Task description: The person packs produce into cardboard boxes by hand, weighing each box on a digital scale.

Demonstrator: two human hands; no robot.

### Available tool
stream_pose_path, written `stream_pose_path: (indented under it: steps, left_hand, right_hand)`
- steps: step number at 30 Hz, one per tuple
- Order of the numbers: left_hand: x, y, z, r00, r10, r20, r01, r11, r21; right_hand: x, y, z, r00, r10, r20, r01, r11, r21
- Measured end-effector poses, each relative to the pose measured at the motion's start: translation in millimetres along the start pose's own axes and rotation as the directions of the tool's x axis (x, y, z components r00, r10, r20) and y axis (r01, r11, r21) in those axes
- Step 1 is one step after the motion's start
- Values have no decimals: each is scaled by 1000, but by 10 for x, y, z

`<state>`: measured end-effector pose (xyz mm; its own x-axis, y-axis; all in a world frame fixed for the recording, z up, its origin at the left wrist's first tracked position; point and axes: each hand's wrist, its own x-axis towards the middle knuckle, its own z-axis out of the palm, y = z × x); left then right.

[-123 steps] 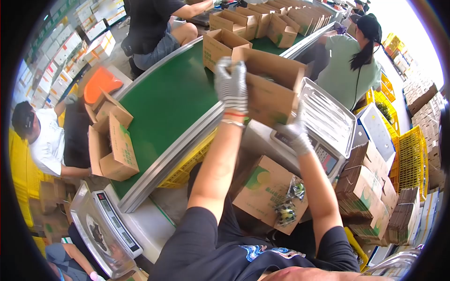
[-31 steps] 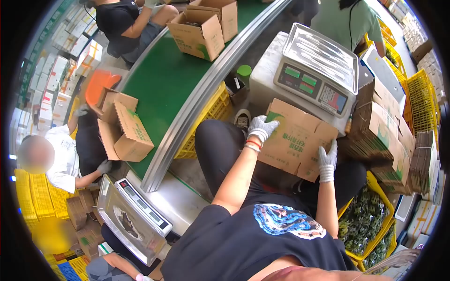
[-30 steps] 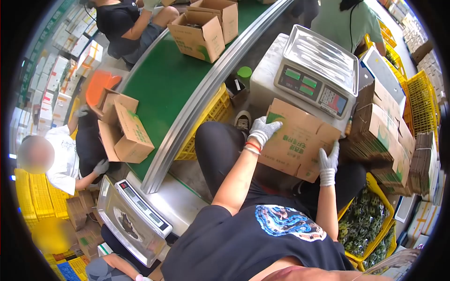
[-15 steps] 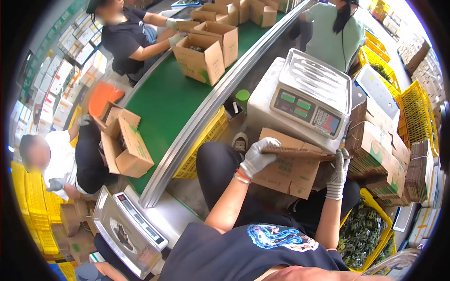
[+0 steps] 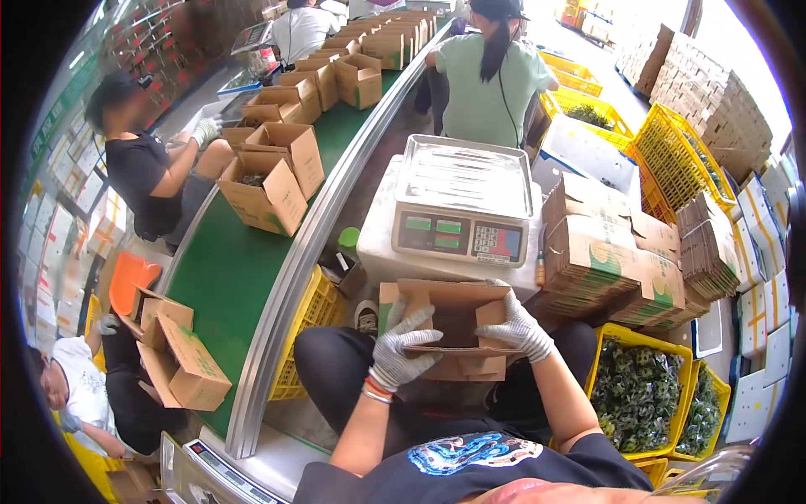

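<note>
Between my gloved hands is a brown cardboard box (image 5: pixel 453 292), opened out and held above my lap, with its open side towards me. My left hand (image 5: pixel 401 351) grips the box's left side, with the thumb and fingers around the edge. On the right side, my right hand (image 5: pixel 519 330) clasps the box wall and flap, its fingertips reaching inside. Just beyond the box stands a digital scale (image 5: pixel 462 202) on a white block (image 5: pixel 378 239). Right of the scale, bundles of flattened cartons (image 5: pixel 600 252) are stacked.
A green conveyor belt (image 5: pixel 227 294) with a metal rail (image 5: pixel 285 315) runs along my left, carrying several open boxes (image 5: pixel 267 197). Yellow crates (image 5: pixel 642 395) of packed greens stand by my right knee. Co-workers (image 5: pixel 138 164) sit across the belt; another person (image 5: pixel 487 84) sits ahead.
The folded carton is now opened into a box shape. Both hands have shifted their grip to its two sides. My view has turned to the right and upward.
</note>
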<state>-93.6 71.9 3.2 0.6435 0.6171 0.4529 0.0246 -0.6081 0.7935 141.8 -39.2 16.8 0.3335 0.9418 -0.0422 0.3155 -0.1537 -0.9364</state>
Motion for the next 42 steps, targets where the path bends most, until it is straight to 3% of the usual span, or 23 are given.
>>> stream_pose_path:
  steps: [2,4,6,7,8,10,11,12,14,15,17,18,19,20,21,22,24,25,28,30,33,35,42]
  left_hand:
    - [93,-17,-171,981,56,183,-67,996,54]
    - [103,-11,-229,982,53,183,-57,998,14]
    - [48,-64,-216,985,90,148,-82,995,-62]
    - [77,-43,-186,987,126,98,-127,992,-1]
    - [105,-43,-171,991,80,105,-77,997,-28]
    - [141,-56,-146,992,-10,126,20,997,-78]
    - [131,-108,-74,999,-32,22,34,996,-82]
    - [131,-140,-16,996,-45,-72,44,999,-18]
    - [96,-197,79,967,-52,-250,82,990,113]
    - [78,-209,178,912,-173,-372,149,984,-93]
    - [65,-345,128,924,-267,-274,232,960,-155]
    - [4,-395,143,915,-339,-218,300,934,-192]
    - [-61,-535,236,901,-355,-249,258,900,-352]
    - [-107,-583,287,892,-368,-263,280,906,-317]
    - [-151,-629,337,882,-380,-278,303,910,-282]
    - [-142,-561,304,896,-360,-260,362,931,-44]
    - [-84,-291,265,843,-439,-312,387,897,-216]
    - [-111,-359,256,862,-415,-292,367,907,-206]
    - [-34,-270,136,929,-322,-184,304,945,-119]
    - [24,-233,118,900,-402,-169,349,896,-274]
    - [79,-248,30,890,-445,-102,388,855,-343]
    - [86,-294,27,893,-435,-115,380,867,-324]
    - [137,-404,31,868,-482,-117,415,836,-358]
  right_hand:
    - [-57,26,86,982,-10,-191,15,1000,26]
    - [-230,-18,4,931,-53,-362,14,994,-110]
    - [-383,-46,-276,942,-327,-73,315,940,-132]
    - [-454,-401,-272,953,-295,65,296,955,-6]
    - [-473,-566,-214,958,-222,182,251,956,-150]
    - [-384,-466,-83,988,89,129,-40,939,-341]
    - [-355,-469,-44,996,30,85,1,940,-341]
    - [-323,-508,9,995,-103,8,95,876,-473]
    - [-270,-568,148,919,-383,-91,210,673,-709]
    - [-258,-627,160,870,-491,-49,249,522,-816]
    - [-155,-687,140,837,-546,-50,261,477,-839]
    - [-75,-732,118,871,-487,-67,227,520,-823]
    - [14,-627,76,903,-430,-15,252,558,-791]
    - [33,-537,64,922,-386,1,278,663,-695]
    - [-46,-529,61,931,-362,48,288,648,-705]
    - [-129,-555,61,934,-347,91,304,634,-711]
    - [-264,-477,29,919,-332,211,364,515,-776]
    - [-326,-391,109,917,-309,250,376,469,-799]
    - [-389,-318,158,926,-344,159,336,551,-764]
    - [-374,-323,145,941,-327,83,303,712,-633]
    - [-317,-240,161,946,-322,-43,271,855,-441]
    - [-311,-179,261,964,-209,-167,163,954,-252]
    - [-227,56,419,945,95,-312,-11,965,263]
